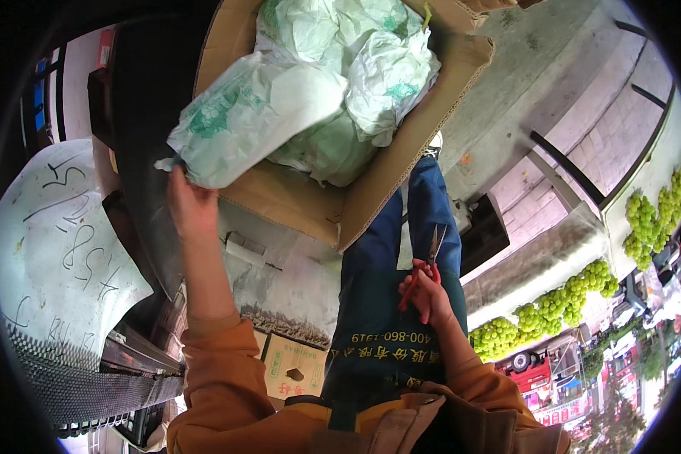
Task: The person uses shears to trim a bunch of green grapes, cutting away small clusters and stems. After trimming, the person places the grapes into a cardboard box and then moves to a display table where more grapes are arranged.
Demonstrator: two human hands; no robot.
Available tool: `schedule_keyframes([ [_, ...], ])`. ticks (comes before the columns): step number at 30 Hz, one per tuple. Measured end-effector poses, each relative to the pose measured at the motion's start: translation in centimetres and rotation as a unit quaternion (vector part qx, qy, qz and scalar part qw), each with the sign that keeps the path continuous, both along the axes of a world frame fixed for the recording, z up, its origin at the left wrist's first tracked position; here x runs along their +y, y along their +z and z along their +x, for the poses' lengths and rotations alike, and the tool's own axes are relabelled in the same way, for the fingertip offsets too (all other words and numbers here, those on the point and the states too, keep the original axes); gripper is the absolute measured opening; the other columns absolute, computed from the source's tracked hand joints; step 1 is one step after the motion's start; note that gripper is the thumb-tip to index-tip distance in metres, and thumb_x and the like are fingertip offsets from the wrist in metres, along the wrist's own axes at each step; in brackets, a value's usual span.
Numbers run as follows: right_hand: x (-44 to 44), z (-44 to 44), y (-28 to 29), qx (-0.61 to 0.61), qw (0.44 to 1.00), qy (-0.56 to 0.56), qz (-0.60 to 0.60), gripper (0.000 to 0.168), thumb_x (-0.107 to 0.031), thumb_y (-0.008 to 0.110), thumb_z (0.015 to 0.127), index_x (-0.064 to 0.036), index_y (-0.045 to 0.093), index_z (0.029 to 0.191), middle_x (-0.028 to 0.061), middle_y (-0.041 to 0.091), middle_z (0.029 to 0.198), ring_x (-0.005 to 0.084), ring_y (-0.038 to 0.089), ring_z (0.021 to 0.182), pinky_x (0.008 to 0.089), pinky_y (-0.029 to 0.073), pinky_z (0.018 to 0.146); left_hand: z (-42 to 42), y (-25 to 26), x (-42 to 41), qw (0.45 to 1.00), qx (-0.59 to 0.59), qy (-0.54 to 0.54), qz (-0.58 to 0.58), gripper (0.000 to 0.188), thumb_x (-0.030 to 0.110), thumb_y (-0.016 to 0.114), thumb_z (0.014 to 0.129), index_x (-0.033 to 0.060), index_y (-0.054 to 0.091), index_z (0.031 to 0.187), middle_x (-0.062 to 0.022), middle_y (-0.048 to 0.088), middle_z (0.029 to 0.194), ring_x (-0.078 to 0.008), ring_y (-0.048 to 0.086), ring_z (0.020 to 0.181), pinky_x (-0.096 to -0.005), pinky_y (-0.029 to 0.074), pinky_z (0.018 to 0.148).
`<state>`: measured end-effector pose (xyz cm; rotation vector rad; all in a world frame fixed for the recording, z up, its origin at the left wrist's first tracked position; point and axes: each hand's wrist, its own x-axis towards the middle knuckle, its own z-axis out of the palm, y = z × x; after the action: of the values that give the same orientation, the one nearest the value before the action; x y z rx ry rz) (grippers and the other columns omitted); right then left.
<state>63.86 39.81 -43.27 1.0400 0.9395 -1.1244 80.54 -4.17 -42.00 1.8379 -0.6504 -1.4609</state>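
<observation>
Pinched at its near left corner by my left hand (194, 205), a white plastic or paper bag (255, 113) with green print lies tilted over the left side of an open cardboard box (411, 153). Its contents are hidden. Several more crumpled bags of the same kind (394, 79) fill the box, and a thin green stem (427, 16) pokes out beside them. My right hand (428, 295) grips red-handled scissors (434, 249) in front of my legs, clear of the box. Their slim blades point away from me and stand slightly apart.
Bunches of green grapes (550, 309) line a ledge on the right. A white board with handwriting (62, 238) stands at left above dark mesh (91, 391). A printed cardboard carton (295, 366) sits low beside my legs. Parked vehicles (528, 371) show at the lower right.
</observation>
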Motion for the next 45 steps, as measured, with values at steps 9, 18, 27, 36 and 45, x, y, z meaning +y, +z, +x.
schedule_keyframes([
  [9, -0.2, -0.1, 0.1, -0.005, 1.0, 0.01, 0.009, 0.033, -0.021, 0.052, 0.099, -0.014, 0.044, 0.13, 0.0085, 0.056, 0.096, 0.0225, 0.057, 0.091, 0.0431, 0.048, 0.091, -6.0, -5.6, 3.0, 0.961, 0.232, 0.128, 0.076, 0.032, 0.016, 0.047, 0.097, 0.0029, 0.053, 0.126, -0.0119, 0.056, 0.13, -0.0271, 0.055, 0.12, -0.0466, 0.046, 0.101],
  [18, -0.7, 0.1, 0.2, 0.004, 1.0, 0.022, 0.019, 0.033, -0.021, 0.052, 0.099, -0.014, 0.046, 0.13, 0.0086, 0.057, 0.095, 0.0248, 0.058, 0.092, 0.045, 0.048, 0.091, -15.5, -12.9, 10.7, 0.853, 0.452, 0.223, 0.136, 0.026, 0.012, 0.05, 0.095, -0.0017, 0.054, 0.117, -0.0127, 0.06, 0.116, -0.0246, 0.057, 0.108, -0.0416, 0.048, 0.096],
  [27, -0.2, -0.2, 0.1, -0.002, 0.999, 0.05, 0.005, 0.036, -0.024, 0.052, 0.098, -0.013, 0.046, 0.132, 0.009, 0.056, 0.098, 0.0254, 0.056, 0.094, 0.0464, 0.046, 0.091, -6.9, -18.3, 15.1, 0.986, -0.109, -0.046, 0.119, 0.033, 0.004, 0.052, 0.083, 0.0001, 0.056, 0.116, -0.0107, 0.059, 0.111, -0.0214, 0.056, 0.1, -0.0348, 0.048, 0.085],
  [36, 0.2, 0.2, -0.7, -0.015, 1.0, 0.011, 0.018, 0.032, -0.02, 0.054, 0.097, -0.012, 0.049, 0.128, 0.0073, 0.056, 0.098, 0.0245, 0.056, 0.093, 0.0461, 0.047, 0.088, -4.6, -21.4, 14.7, 0.966, -0.126, 0.048, 0.222, 0.043, 0.02, 0.04, 0.095, -0.0095, 0.048, 0.125, -0.0234, 0.059, 0.123, -0.0325, 0.061, 0.103, -0.0392, 0.046, 0.089],
  [45, -1.2, 0.1, -0.9, -0.014, 0.998, 0.04, 0.042, 0.035, -0.02, 0.055, 0.096, -0.011, 0.047, 0.129, 0.0067, 0.057, 0.092, 0.023, 0.057, 0.092, 0.0456, 0.048, 0.087, -8.3, -17.4, 18.7, 0.88, -0.345, -0.302, 0.122, 0.051, 0.034, 0.05, 0.095, -0.0003, 0.041, 0.132, -0.0343, 0.057, 0.113, -0.0488, 0.057, 0.103, -0.0531, 0.046, 0.086],
])
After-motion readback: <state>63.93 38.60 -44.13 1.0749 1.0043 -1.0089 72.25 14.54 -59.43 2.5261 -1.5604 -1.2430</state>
